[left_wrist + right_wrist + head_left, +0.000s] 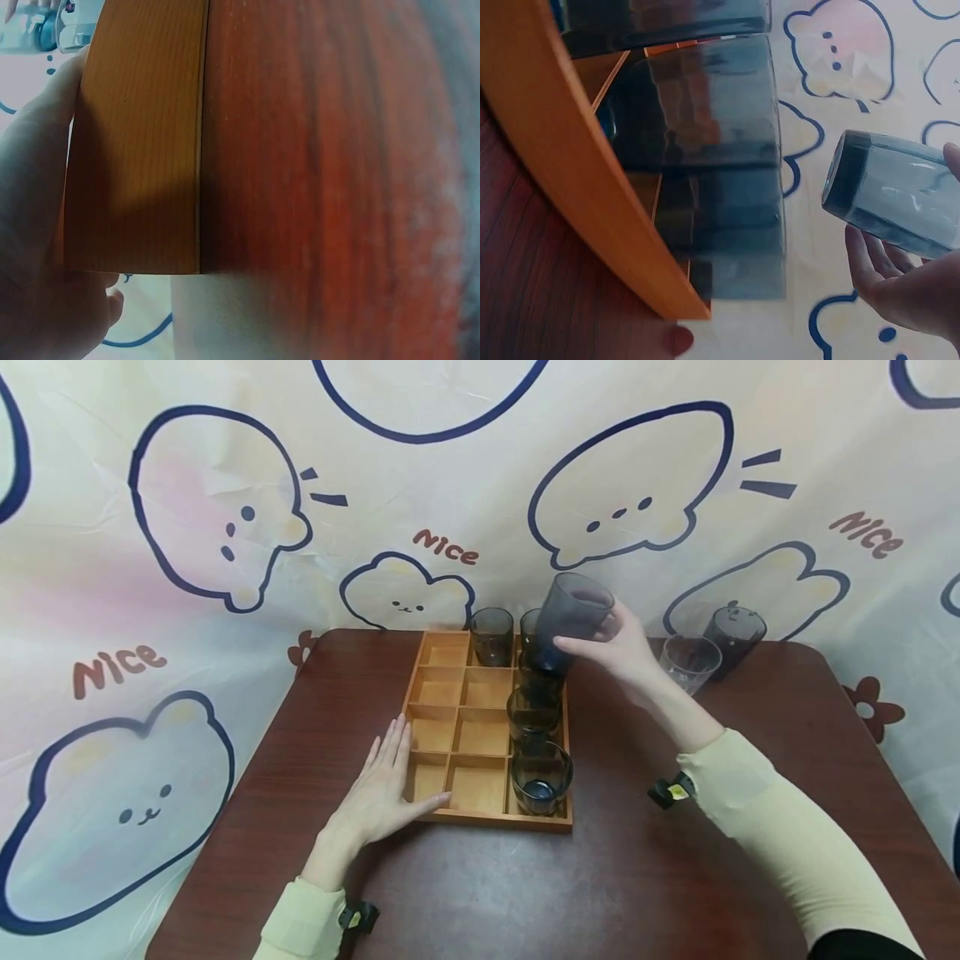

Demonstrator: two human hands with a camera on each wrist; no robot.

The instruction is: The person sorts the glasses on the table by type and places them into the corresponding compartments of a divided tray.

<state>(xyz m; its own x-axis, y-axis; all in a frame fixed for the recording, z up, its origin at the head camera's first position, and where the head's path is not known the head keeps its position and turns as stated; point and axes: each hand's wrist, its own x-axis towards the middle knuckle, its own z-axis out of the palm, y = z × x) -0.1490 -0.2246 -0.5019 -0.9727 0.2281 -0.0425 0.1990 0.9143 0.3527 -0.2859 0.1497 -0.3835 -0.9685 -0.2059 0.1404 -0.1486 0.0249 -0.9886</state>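
Observation:
My right hand (618, 652) grips a dark tinted drinking glass (576, 610), held tilted above the back right of a wooden compartment tray (487, 817). In the right wrist view the same glass (900, 191) lies between thumb and fingers, clear of the tray. Several similar glasses stand in the tray's right column, among them a front one (542, 777) and one behind it (532, 710). Another glass (492, 639) occupies the back middle compartment. My left hand (378, 797) rests at the tray's front left corner, fingers straight along its side, thumb on the front edge.
A clear glass (690, 664) and a dark glass (737, 633) stand close together at the back right of the brown table (660, 877). Behind the table hangs a pale cloth (480, 485) with cartoon drawings.

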